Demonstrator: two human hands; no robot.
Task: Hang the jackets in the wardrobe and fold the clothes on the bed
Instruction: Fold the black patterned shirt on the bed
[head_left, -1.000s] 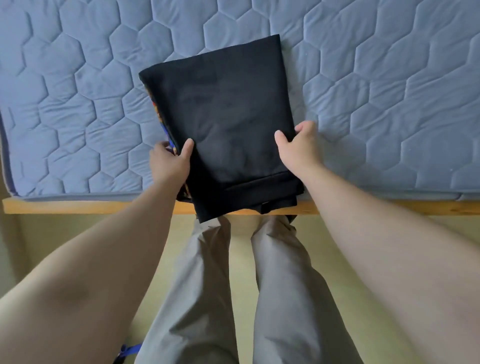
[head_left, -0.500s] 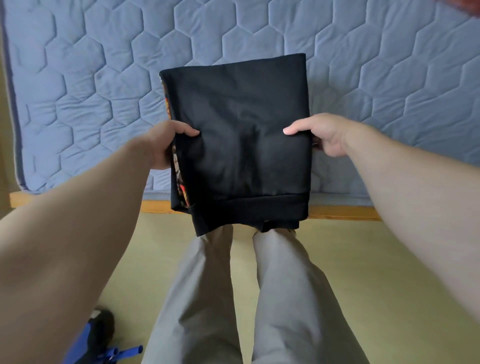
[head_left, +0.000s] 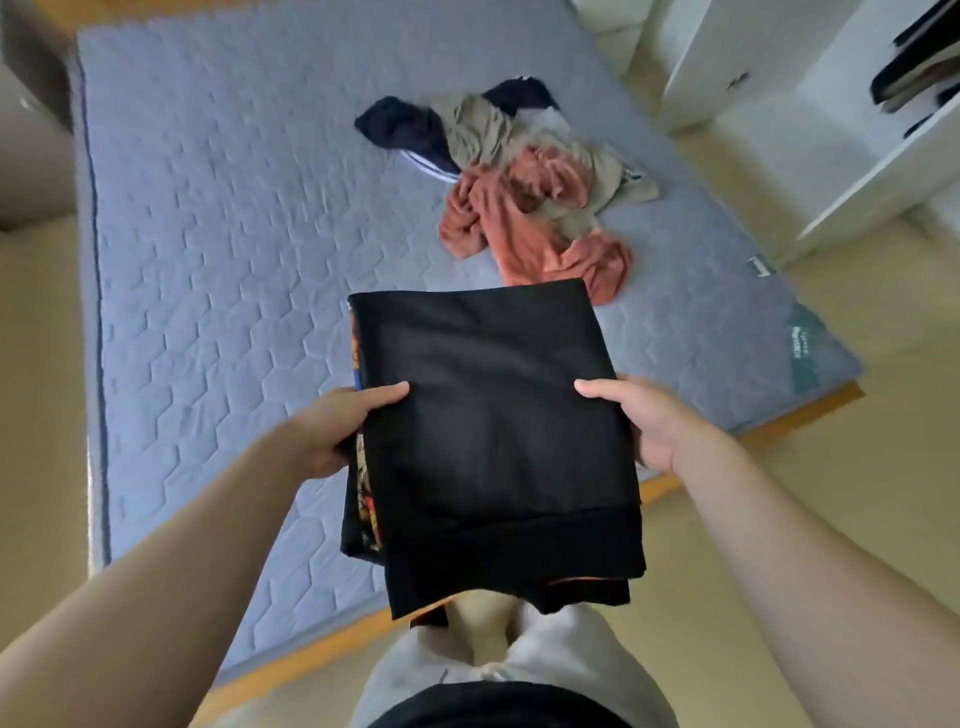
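Left hand (head_left: 332, 431), right hand (head_left: 644, 421) grip folded black garment (head_left: 493, 441) sides, thumbs on top; arms outstretched.

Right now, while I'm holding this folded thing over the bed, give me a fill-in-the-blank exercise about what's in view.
1. The folded garment gripped by the left hand and the right hand is ____ in colour.
2. The crumpled pile lies on the mattress, not yet ____.
3. The white wardrobe stands on the person's ____ side.

Missing words: black; folded; right.
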